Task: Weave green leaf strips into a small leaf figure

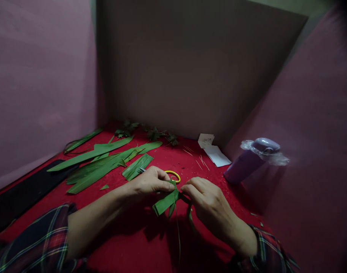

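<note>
My left hand [152, 182] pinches a folded green leaf [165, 203] between thumb and fingers, above the red cloth. The leaf is bent into a bundle, and its flat cut end points down and left. Close on the right, my right hand [210, 199] has its fingertips closed on a narrow leaf strip [186, 199] that runs from the bundle's fold. A thin fibre dangles below the bundle. Just behind my left hand lie scissors with yellow handles [175, 175]; the hand hides most of them.
Several long green leaves [105, 168] and a cut leaf piece [138, 167] lie at left, beside a black flat object [28, 193]. Leafy sprigs [155, 133] line the back. Toothpicks [202, 162], white papers [217, 156] and a purple bottle [244, 163] with clear plastic stand right.
</note>
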`<state>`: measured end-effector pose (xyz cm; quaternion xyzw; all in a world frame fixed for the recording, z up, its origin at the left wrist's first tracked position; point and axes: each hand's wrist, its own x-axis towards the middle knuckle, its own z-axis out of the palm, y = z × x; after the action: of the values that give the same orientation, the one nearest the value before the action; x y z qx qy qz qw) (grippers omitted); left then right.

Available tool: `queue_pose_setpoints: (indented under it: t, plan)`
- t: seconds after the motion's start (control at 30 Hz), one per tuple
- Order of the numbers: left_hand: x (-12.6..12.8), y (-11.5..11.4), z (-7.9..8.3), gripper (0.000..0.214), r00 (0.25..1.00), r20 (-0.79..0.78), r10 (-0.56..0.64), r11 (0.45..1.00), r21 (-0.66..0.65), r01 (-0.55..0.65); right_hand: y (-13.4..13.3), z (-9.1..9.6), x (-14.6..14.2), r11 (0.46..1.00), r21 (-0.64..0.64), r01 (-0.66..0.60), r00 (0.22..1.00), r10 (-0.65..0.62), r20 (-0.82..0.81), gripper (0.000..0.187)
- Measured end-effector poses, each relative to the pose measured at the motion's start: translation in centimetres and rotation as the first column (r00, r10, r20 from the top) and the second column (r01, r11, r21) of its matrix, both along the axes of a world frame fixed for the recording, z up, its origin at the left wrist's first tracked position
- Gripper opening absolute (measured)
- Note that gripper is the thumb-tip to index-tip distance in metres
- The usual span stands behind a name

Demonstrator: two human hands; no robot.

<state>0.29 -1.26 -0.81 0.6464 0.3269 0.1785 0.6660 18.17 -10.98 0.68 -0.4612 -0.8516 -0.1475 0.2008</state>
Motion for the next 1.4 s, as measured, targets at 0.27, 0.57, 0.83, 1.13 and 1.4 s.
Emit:
queue_pose_setpoints:
  t: [0.27,0.57,0.83,1.13,1.4]
  plan:
    - [-0.1,-0.5,0.6,0.026,0.998,-0.017,-0.066,0.998,0.014,0.066,0.4,-0.5,-0.2,0.992,-0.118,-0.04,0.994,0.027,-0.106,0.024]
    - [-0.2,-0.7,0.4,0.023,0.996,-0.042,-0.083,0.996,0.01,0.084,0.3,-0.3,-0.2,0.969,-0.239,-0.056,0.974,0.0,-0.226,0.013]
    - [-0.1,-0.5,0.4,0.025,0.999,-0.047,-0.024,1.0,0.019,0.025,-0.4,0.3,0.0,0.965,-0.251,-0.08,0.943,-0.009,-0.333,0.01]
    - [-0.1,-0.2,0.1,0.023,0.998,-0.064,0.019,0.999,0.036,-0.017,-1.8,0.6,-0.1,0.89,-0.445,-0.093,0.828,-0.179,-0.532,0.006]
    - [0.0,-0.4,0.2,0.022,0.998,-0.058,0.029,0.999,0.026,-0.027,-1.8,0.6,-1.0,0.856,-0.508,-0.098,0.696,-0.306,-0.65,0.008]
